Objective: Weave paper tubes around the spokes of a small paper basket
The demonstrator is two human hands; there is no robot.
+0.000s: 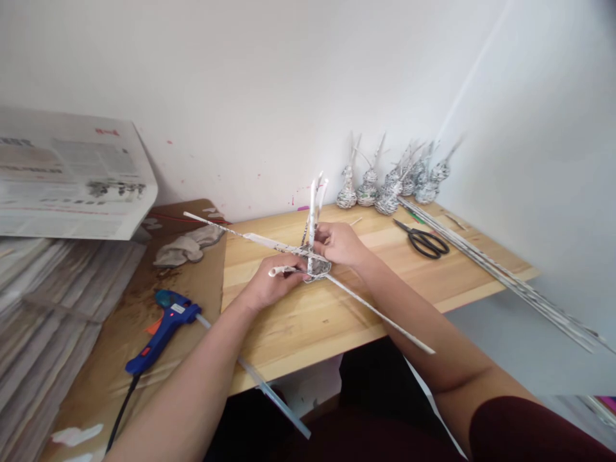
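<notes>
A small woven piece of rolled newspaper [318,267] sits over the middle of the wooden table, between both hands. Several paper tubes [312,215] stand upright from it, and others stick out to the far left and the near right. My left hand [276,281] is closed on its left side, fingertips at the base near a short tube end. From behind on the right, my right hand [339,244] pinches the piece close to the upright tubes. Some fingertips of both hands are hidden behind the tubes.
Black scissors [426,244] and long paper tubes [500,273] lie right. Several woven gourd-shaped pieces [387,192] stand along the wall. At left are a blue glue gun [163,327] with a glue stick, a glove [180,250], and newspaper [72,179] over a stack [43,321].
</notes>
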